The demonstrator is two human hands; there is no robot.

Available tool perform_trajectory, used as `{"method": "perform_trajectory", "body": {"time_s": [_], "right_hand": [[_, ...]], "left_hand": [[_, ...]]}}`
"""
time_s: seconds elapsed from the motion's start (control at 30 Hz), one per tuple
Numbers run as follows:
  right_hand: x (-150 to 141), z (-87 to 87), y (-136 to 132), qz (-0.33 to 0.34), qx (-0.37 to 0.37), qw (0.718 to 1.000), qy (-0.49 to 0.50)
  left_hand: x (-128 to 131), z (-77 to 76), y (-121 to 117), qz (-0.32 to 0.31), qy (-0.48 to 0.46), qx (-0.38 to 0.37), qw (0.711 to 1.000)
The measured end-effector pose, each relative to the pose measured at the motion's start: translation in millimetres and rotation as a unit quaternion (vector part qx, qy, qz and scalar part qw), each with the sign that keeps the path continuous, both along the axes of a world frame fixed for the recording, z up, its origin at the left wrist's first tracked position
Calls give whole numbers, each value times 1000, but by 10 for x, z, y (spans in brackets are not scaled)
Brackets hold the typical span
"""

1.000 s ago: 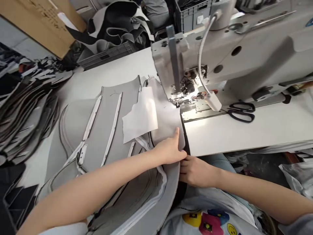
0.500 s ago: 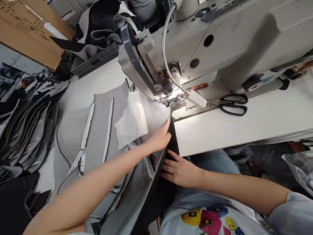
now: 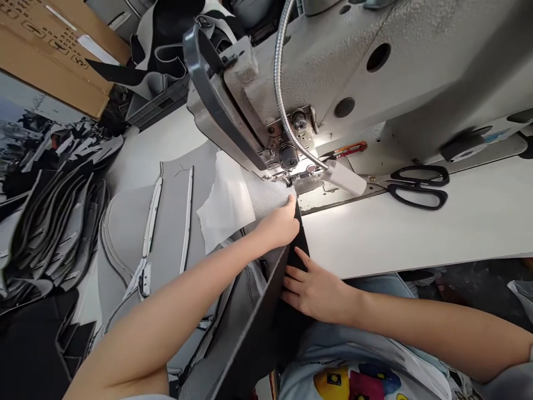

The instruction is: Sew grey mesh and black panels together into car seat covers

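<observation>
- The grey piece [image 3: 270, 194] lies in the middle of the frame, its edge running along the black fabric [image 3: 287, 328] and up to the presser foot [image 3: 289, 181] of the machine [image 3: 325, 72].
- Your left hand [image 3: 280, 225] rests on this edge, the index fingertip just beside the foot; whether the thumb pinches the layers, I cannot tell.
- Your right hand [image 3: 316, 291] lies on the black fabric, with fingers spread and nothing clamped.
- I judge the seam to be partway: one portion of the edge is already at the foot, while the length toward the bottom of the frame seems not yet sewn. The stitches are too small to see.
- Compared with half a second ago, your left fingertip is nearer to the foot, and your right hand keeps almost the same pose.
- In the first frame your hands were touching; now they are apart.
</observation>
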State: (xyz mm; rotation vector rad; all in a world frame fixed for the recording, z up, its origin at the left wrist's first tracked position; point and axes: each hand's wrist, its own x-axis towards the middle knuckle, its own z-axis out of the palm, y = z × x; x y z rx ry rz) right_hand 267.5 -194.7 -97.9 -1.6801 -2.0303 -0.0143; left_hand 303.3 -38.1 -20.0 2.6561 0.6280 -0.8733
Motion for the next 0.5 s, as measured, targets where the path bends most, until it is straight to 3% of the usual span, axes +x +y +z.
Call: {"method": "perform_trajectory", "body": {"time_s": [0.17, 0.3, 0.5], "right_hand": [[220, 64, 56, -18, -26, 999, -23], [157, -8, 42, -26, -27, 998, -59], [12, -173, 61, -63, -7, 994, -91]], "left_hand": [[88, 129, -86, -10, 64, 21, 998], [25, 229, -202, -34, 124, 23, 992], [173, 176, -150, -5, 140, 45, 989]]}}
